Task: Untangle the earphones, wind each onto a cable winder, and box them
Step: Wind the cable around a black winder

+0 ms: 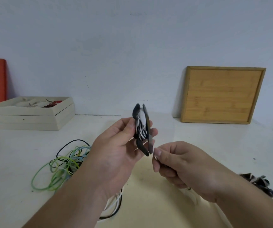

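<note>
The winder (141,129) looks matt dark rubbery plastic, the cables (61,163) smooth and glossy, the tray (223,94) grained wood, the box (32,116) matt cream, the table (17,153) smooth white.

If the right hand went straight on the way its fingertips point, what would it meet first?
Likely the lower tip of the cable winder, held in the left hand: the right hand, pinching the earphone cable, points up-left at it from close by. Depth is unclear.
</note>
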`<state>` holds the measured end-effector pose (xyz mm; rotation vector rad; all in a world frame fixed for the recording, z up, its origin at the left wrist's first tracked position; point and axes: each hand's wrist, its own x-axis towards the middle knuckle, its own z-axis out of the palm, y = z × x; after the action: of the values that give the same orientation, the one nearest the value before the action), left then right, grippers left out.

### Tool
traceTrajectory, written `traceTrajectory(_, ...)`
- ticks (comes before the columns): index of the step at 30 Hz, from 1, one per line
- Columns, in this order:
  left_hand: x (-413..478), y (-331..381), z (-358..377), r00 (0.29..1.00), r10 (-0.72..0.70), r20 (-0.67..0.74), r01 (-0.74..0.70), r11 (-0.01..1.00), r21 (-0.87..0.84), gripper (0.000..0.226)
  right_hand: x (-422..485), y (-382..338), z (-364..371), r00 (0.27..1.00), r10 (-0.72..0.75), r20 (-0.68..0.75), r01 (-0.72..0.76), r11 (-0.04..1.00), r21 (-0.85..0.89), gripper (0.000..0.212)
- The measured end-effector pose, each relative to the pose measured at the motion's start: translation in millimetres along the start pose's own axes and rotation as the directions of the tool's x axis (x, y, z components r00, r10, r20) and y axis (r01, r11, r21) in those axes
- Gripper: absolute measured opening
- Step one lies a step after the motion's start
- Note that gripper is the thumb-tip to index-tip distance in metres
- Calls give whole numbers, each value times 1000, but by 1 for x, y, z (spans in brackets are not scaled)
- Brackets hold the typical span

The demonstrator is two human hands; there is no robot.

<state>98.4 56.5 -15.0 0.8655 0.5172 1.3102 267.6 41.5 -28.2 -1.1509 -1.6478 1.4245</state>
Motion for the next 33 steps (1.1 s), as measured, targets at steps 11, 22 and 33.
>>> traceTrajectory(11,9,-2,-10,953,211,-218,-150,952,266,9,-7,-12,6,965,-235,114,250,957,-146,23)
traceTrajectory(22,0,-11,-9,980,153,128,-199,772,604,16,-18,-22,-19,855,-427,-295,386,903,-189,23)
traceTrajectory(33,-6,-8,-2,983,-20,185,-73,874,480,17,-15,-22,-21,824,-307,-476,304,949,-86,31)
